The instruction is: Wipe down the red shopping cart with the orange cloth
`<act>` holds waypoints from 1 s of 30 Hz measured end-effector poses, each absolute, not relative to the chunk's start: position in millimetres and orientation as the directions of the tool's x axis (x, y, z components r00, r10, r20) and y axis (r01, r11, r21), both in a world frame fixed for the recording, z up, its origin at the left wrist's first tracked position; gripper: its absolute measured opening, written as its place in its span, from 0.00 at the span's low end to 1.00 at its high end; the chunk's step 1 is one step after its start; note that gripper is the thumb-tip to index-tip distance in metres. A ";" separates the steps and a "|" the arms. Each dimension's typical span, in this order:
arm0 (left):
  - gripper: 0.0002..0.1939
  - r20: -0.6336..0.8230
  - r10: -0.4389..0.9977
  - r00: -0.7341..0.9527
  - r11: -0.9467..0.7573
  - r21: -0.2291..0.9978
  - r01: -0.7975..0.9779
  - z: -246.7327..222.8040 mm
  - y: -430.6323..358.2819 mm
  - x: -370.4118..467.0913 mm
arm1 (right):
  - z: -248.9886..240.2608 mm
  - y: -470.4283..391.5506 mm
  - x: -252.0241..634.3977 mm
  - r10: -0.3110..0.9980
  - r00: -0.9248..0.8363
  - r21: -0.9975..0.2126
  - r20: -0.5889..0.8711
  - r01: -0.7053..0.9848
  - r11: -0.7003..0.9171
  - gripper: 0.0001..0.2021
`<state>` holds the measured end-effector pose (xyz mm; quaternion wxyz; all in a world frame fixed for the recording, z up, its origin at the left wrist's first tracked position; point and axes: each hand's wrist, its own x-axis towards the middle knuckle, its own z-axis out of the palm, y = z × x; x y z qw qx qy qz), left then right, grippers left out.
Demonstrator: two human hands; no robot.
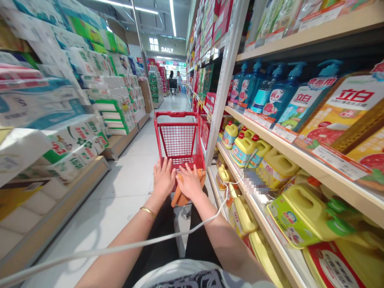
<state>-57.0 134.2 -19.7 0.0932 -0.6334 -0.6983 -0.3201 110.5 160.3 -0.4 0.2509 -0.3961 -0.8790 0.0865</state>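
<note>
Resting my left hand (pixel 163 179) and right hand (pixel 190 182), fingers extended, at the near end of the cart (pixel 177 141); likely stiff, light-rolling, best held near both sides.

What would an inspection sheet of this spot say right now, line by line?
surface: pale floor, shadowed in places
job's things: red cart; orange item under the right hand
clutter: masked-out object on the right shelving
grip: left hand and right hand palm down, fingers spread
cables: white cable crosses the view over both forearms, toward the shelving
surroundings: paper packs left, detergent bottles right, people far ahead
</note>
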 end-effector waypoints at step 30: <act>0.34 0.549 0.833 -0.070 -0.169 0.373 0.912 -36.7 91.7 -18.6 | -7.7 121.3 196.8 0.804 -0.382 -0.240 0.456 0.817 0.524 0.23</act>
